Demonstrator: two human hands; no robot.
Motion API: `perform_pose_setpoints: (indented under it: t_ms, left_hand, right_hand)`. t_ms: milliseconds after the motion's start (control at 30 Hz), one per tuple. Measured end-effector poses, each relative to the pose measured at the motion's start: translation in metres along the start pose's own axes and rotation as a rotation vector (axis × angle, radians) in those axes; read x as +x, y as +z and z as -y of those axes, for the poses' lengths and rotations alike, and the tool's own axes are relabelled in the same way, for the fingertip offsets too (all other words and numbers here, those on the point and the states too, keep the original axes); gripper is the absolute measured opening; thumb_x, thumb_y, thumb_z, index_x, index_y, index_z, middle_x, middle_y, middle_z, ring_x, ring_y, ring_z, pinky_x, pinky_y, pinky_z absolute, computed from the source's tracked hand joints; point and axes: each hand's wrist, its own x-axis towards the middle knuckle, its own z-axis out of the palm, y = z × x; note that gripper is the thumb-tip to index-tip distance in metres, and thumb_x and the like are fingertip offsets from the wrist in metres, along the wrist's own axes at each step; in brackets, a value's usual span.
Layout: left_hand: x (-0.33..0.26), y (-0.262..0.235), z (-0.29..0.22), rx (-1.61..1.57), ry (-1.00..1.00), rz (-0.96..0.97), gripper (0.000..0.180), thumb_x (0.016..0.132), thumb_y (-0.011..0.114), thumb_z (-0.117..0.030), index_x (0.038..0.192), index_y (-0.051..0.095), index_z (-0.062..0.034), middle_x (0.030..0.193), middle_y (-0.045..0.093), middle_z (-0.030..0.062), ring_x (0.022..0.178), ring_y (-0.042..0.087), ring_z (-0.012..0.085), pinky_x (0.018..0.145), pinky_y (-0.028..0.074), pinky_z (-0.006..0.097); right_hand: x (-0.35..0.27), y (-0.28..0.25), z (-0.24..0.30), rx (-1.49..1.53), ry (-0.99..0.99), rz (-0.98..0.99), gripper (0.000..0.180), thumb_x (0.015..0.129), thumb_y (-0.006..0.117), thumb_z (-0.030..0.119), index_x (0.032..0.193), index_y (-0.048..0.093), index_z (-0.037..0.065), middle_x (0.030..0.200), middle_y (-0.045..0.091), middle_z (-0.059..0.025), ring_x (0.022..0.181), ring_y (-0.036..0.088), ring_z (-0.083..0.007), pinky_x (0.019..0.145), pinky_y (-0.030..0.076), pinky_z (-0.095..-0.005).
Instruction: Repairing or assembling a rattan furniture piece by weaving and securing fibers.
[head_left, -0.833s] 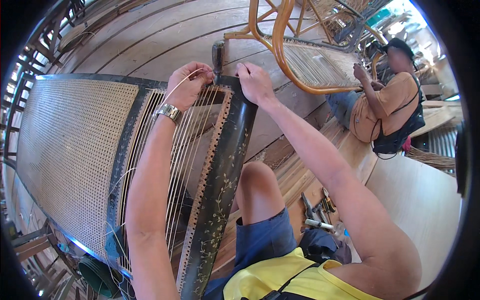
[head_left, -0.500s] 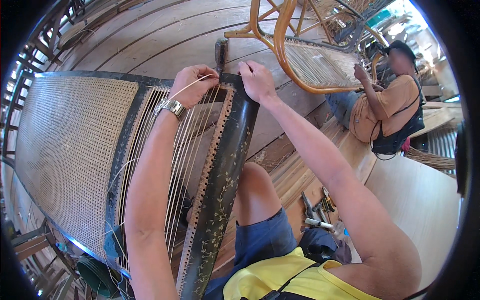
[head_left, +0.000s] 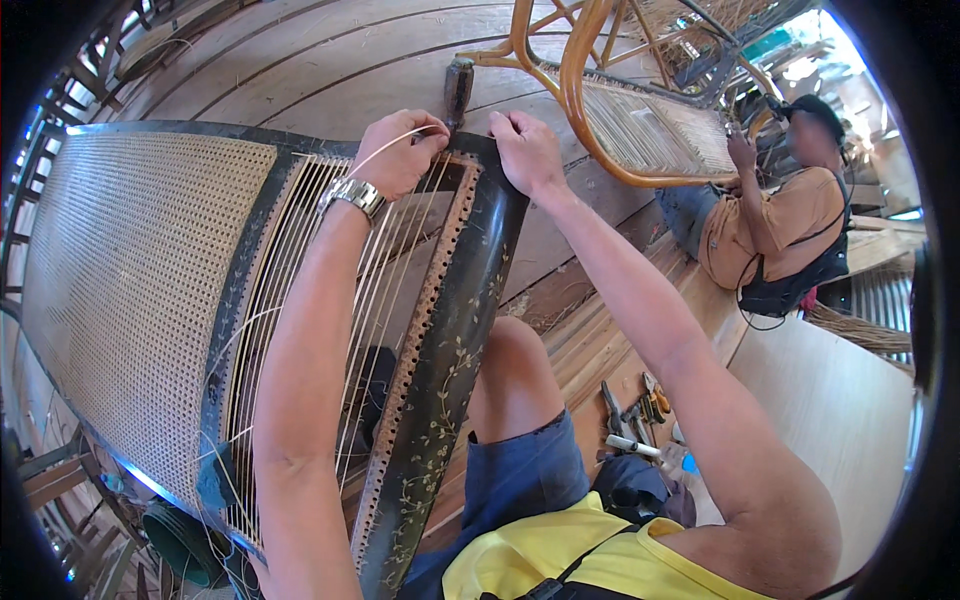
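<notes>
A dark wooden frame (head_left: 452, 350) painted with pale vines and drilled with rows of holes lies across my lap. Pale cane strands (head_left: 372, 300) run lengthwise through its open panel. My left hand (head_left: 398, 155), a metal watch on its wrist, pinches a cane strand (head_left: 385, 148) at the panel's far end. Beside its fingertips, a tool with a dark wooden handle (head_left: 459, 88) stands up from the frame's far rail; its tip is hidden. At the far right corner, my right hand (head_left: 527, 155) is closed against the frame, thumb and forefinger together; whatever they grip is too small to make out.
Finished woven cane (head_left: 140, 290) fills the frame's left panel. Pliers and other hand tools (head_left: 635, 412) lie on boards at my right. Beyond, a co-worker (head_left: 770, 215) sits at a rattan chair (head_left: 650, 125). A green bucket (head_left: 182, 545) stands at lower left.
Both hands have shifted slightly to the right in view along with the frame. The left still pinches the strand; the right hand's fingers remain drawn together by the corner. The upright tool leans a little differently.
</notes>
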Motion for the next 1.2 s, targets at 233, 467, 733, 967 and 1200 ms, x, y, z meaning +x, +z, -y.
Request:
perform_pose_setpoints:
  t_ms: [233, 467, 733, 967, 1200]
  left_hand:
    - [-0.007, -0.005, 0.002, -0.030, -0.041, 0.046, 0.022, 0.085, 0.072, -0.022, 0.100, 0.074, -0.0062, 0.097, 0.073, 0.0122, 0.089, 0.069, 0.0235, 0.083, 0.053, 0.034]
    - [-0.011, -0.004, 0.012, -0.317, -0.132, 0.073, 0.022, 0.084, 0.076, -0.016, 0.102, 0.074, -0.0043, 0.098, 0.073, 0.0050, 0.090, 0.067, 0.0115, 0.081, 0.052, 0.027]
    - [-0.011, 0.005, 0.019, -0.568, -0.204, 0.005, 0.016, 0.087, 0.073, -0.009, 0.102, 0.075, -0.0027, 0.092, 0.075, 0.0049, 0.084, 0.066, 0.0075, 0.078, 0.051, 0.023]
    - [-0.001, 0.005, 0.026, -0.489, -0.151, 0.085, 0.019, 0.080, 0.081, -0.014, 0.096, 0.077, -0.0037, 0.100, 0.073, 0.0048, 0.089, 0.067, 0.0126, 0.082, 0.051, 0.027]
    - [-0.006, 0.002, 0.017, -0.541, -0.222, 0.112, 0.021, 0.078, 0.083, -0.015, 0.096, 0.078, -0.0045, 0.109, 0.070, 0.0053, 0.099, 0.064, 0.0145, 0.089, 0.049, 0.029]
  right_hand:
    - [0.002, 0.003, -0.005, 0.006, 0.005, -0.009, 0.042, 0.092, 0.050, 0.038, 0.090, 0.069, 0.000, 0.089, 0.068, -0.0233, 0.087, 0.065, -0.0405, 0.077, 0.049, -0.0446]
    - [-0.022, 0.023, -0.036, 0.520, 0.273, -0.384, 0.037, 0.093, 0.055, 0.034, 0.102, 0.067, 0.001, 0.087, 0.070, -0.0124, 0.077, 0.065, -0.0258, 0.075, 0.049, -0.0374]
    - [-0.160, 0.022, 0.000, 0.966, 0.803, 0.223, 0.050, 0.097, 0.052, 0.047, 0.109, 0.064, -0.001, 0.104, 0.068, -0.0108, 0.089, 0.064, -0.0168, 0.080, 0.053, -0.0341]
    - [-0.149, 0.015, 0.009, 0.979, 0.816, 0.222, 0.047, 0.097, 0.053, 0.044, 0.113, 0.062, 0.000, 0.105, 0.068, -0.0105, 0.091, 0.064, -0.0167, 0.081, 0.052, -0.0335]
    - [-0.137, 0.021, 0.032, 1.002, 0.819, 0.245, 0.045, 0.097, 0.054, 0.040, 0.117, 0.060, 0.000, 0.107, 0.067, -0.0102, 0.093, 0.064, -0.0167, 0.083, 0.051, -0.0329]
